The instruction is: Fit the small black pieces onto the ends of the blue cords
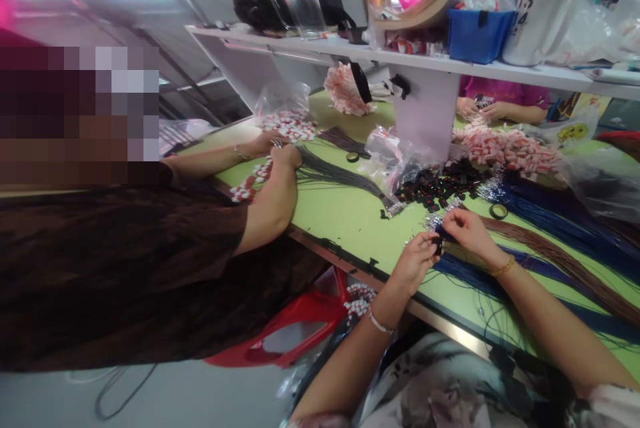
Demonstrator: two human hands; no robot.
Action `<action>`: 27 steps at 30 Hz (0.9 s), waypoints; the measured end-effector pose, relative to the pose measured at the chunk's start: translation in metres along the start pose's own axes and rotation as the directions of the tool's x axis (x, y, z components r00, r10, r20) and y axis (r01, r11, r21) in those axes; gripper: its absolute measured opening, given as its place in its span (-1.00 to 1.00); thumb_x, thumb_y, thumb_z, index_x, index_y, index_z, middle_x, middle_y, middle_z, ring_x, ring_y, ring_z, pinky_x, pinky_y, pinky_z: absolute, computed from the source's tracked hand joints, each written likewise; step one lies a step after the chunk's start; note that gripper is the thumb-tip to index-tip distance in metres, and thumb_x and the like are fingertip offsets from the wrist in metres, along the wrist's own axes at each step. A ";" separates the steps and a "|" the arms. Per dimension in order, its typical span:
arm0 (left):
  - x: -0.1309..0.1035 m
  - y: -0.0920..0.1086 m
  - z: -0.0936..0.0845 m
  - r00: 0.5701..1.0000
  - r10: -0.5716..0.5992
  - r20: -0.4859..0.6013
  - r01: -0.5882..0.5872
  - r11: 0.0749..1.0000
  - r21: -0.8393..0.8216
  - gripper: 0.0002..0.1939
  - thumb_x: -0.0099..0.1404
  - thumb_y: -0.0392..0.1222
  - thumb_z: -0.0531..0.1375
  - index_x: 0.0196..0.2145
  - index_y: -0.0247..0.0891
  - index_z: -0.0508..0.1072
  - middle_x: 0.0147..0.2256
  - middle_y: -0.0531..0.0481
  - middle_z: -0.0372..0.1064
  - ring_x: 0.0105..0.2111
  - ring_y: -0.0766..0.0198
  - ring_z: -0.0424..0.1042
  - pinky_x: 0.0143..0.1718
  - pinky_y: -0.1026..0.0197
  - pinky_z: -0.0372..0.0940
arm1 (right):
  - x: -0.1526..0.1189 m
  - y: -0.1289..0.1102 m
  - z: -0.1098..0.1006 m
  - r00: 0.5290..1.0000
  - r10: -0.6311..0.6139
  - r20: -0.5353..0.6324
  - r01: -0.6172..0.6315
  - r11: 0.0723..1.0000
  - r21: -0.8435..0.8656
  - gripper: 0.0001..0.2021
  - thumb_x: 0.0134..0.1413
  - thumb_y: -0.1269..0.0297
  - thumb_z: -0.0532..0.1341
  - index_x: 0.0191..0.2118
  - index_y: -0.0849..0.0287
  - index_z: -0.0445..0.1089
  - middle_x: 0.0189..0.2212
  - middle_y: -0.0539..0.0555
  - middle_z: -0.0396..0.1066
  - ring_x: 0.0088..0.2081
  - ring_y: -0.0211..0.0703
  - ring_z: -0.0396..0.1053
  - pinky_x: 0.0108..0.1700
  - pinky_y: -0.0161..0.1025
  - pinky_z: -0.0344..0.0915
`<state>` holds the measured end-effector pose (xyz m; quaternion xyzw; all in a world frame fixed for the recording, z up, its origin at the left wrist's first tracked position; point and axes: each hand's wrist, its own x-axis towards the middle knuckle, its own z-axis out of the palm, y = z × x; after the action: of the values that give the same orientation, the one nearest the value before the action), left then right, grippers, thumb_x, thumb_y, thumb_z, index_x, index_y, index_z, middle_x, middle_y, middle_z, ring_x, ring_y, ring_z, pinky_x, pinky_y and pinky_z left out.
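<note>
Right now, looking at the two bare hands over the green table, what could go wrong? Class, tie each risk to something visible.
The left hand grips a small black piece near the edge of the green table, so a slip might send it over. Brown wires and blue wires lie close together beside the right hand, so strands could tangle. The loose black pile nearby could get scattered.

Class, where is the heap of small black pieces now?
In the head view, the heap of small black pieces lies right of centre on the green table, just beyond the right hand, with a clear plastic bag to its left.
</note>
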<state>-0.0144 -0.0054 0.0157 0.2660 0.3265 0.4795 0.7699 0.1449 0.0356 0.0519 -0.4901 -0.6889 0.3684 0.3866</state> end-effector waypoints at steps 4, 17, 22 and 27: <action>0.002 -0.003 0.002 0.999 0.002 0.038 0.003 0.994 -0.107 -0.67 -0.02 -0.30 0.36 -0.26 -0.30 0.41 -0.34 0.00 0.36 -0.38 0.40 0.35 -0.34 0.34 0.24 | -0.024 -0.007 -0.001 0.997 0.072 0.004 -0.072 0.997 0.007 -0.86 -0.05 0.28 0.13 -0.53 0.20 0.28 -0.61 -0.08 0.23 -0.55 -0.35 0.12 -0.49 -0.39 0.07; -0.002 -0.005 0.005 0.995 -0.015 0.104 0.030 0.989 -0.143 -0.71 0.07 -0.32 0.30 -0.21 -0.29 0.40 -0.28 -0.03 0.36 -0.32 0.37 0.35 -0.27 0.32 0.25 | -0.053 0.000 0.005 0.993 0.105 0.062 -0.105 0.994 -0.002 -0.77 0.05 0.23 0.06 -0.57 0.17 0.16 -0.63 -0.10 0.10 -0.56 -0.35 0.01 -0.50 -0.37 -0.02; -0.003 -0.005 0.006 0.994 -0.008 0.113 0.025 0.989 -0.145 -0.73 0.09 -0.33 0.29 -0.21 -0.30 0.40 -0.26 -0.04 0.37 -0.31 0.36 0.36 -0.26 0.31 0.26 | -0.053 0.004 0.007 0.991 0.102 0.082 -0.104 0.994 0.021 -0.74 0.09 0.21 0.03 -0.57 0.17 0.14 -0.63 -0.10 0.07 -0.55 -0.34 0.00 -0.50 -0.37 -0.03; -0.004 -0.005 0.006 0.994 -0.002 0.114 0.019 0.990 -0.142 -0.72 0.08 -0.34 0.29 -0.21 -0.29 0.39 -0.25 -0.03 0.38 -0.31 0.37 0.37 -0.25 0.31 0.27 | -0.054 0.002 0.008 0.991 0.105 0.080 -0.105 0.994 -0.011 -0.72 0.10 0.19 0.02 -0.58 0.17 0.13 -0.64 -0.10 0.05 -0.55 -0.34 -0.01 -0.50 -0.36 -0.03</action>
<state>-0.0083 -0.0118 0.0171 0.2351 0.2485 0.4817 0.8068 0.1502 -0.0166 0.0369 -0.5118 -0.6784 0.4053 0.3370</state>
